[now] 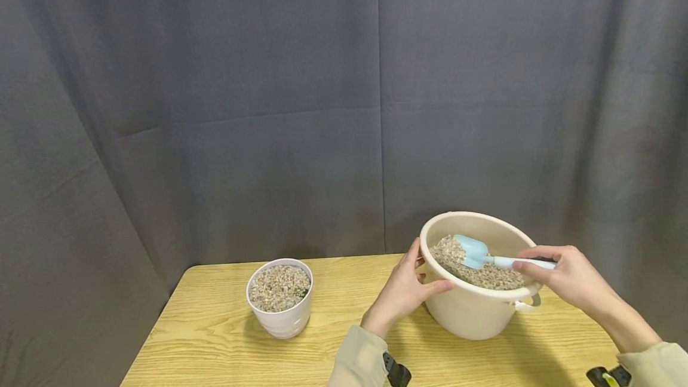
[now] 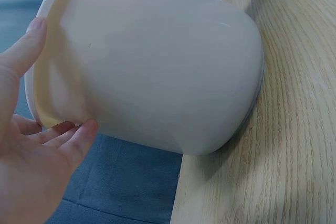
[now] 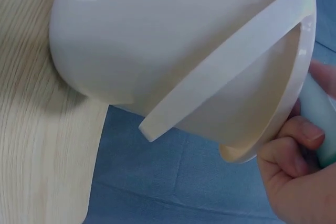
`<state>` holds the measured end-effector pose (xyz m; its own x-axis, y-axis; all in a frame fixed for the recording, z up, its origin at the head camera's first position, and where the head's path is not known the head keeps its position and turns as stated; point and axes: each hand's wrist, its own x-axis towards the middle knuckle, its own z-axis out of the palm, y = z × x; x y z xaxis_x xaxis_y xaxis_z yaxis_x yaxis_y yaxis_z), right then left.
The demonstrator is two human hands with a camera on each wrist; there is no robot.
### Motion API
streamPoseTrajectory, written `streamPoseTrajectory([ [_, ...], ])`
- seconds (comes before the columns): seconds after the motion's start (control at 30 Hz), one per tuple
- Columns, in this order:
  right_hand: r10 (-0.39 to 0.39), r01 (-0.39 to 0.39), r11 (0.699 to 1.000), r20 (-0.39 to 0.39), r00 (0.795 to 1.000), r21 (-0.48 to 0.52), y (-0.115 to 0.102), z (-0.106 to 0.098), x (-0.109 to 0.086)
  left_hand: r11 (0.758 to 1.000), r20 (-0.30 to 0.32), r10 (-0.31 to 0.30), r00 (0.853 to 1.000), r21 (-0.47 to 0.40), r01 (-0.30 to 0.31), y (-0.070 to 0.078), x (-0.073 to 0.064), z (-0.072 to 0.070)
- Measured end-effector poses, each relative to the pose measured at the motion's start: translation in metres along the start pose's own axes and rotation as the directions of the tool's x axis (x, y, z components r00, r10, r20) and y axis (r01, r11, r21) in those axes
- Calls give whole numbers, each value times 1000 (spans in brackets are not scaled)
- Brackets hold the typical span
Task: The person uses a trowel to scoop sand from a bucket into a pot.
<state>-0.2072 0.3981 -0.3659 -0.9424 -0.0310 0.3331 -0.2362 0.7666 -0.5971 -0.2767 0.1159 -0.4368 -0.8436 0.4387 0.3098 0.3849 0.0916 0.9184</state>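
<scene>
A cream bucket (image 1: 467,315) holding tan, gravel-like grains (image 1: 497,276) stands at the right of the table. My left hand (image 1: 400,291) grips its rim from the left side, thumb in front and fingers farther back. In the left wrist view the thumb and fingertips touch the rim and the wall below it. My right hand (image 1: 575,273) holds a light blue hand trowel (image 1: 473,251) by its pale handle. The trowel's blade lies over the grains inside the bucket, its tip hidden among them. The right wrist view shows curled fingers (image 3: 289,153) around the handle.
A white pot (image 1: 285,321) filled with similar grains stands at the left on the wooden table (image 1: 204,339); a bit of green shows at its right rim. The bucket's carrying handle (image 3: 226,61) hangs along its side. A grey curtain (image 1: 290,106) hangs behind.
</scene>
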Motion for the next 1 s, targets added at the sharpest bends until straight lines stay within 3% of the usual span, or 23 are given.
streamPoseTrajectory([
  [0.4, 6, 9, 990, -103, 995, 144, 17, -1, -7, 1000, 13, -25, 1000, -4, 25, -1, -1, 0],
  [0.73, 14, 8, 982, -115, 993, 188, 12, 1, -10, 999, 11, -15, 1000, 34, 14, 4, -2, 0],
  [1.0, 27, -3, 978, -113, 993, 209, 1, 3, -10, 993, -12, -109, 994, 50, 110, 5, -8, -4],
])
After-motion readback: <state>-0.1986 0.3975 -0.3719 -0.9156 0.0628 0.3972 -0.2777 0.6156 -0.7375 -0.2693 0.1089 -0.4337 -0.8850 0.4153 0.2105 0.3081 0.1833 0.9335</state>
